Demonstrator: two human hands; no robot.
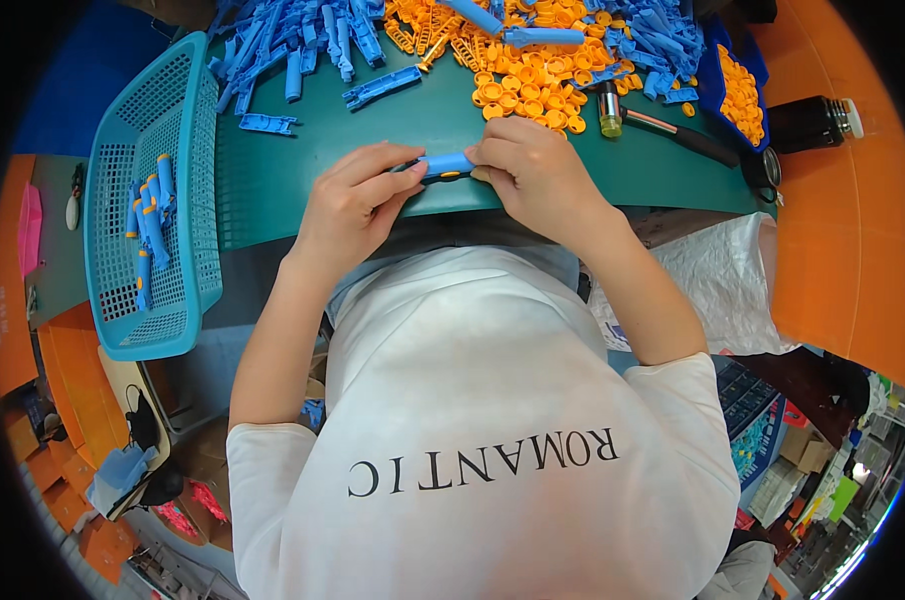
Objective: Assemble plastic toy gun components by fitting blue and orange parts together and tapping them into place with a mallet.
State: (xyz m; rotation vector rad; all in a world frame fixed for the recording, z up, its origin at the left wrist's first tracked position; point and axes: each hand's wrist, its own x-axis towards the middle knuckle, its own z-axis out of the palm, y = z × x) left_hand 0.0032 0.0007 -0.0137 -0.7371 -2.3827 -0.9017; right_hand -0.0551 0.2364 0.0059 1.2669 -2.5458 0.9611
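Between my two hands, at the near edge of the green table [343, 165], is a blue plastic handle-like piece [447, 163] with a small orange part on its side. My left hand [358, 195] pinches its left end between thumb and fingers. The right end is gripped by the thumb and fingertips of my right hand [533, 175]. Something dark lies along the piece's lower side; what it is I cannot tell. Farther back are a pile of blue plastic shell halves [303, 45], a heap of round orange caps [533, 95], and a loose blue shell [383, 88].
A light-blue mesh basket [208, 270] with several blue-and-orange pieces stands at the left. On the right lie a hammer [678, 135], a dark blue bin [713, 85] of orange parts and a black bottle [813, 122]. A white plastic sack [708, 285] hangs below the table edge.
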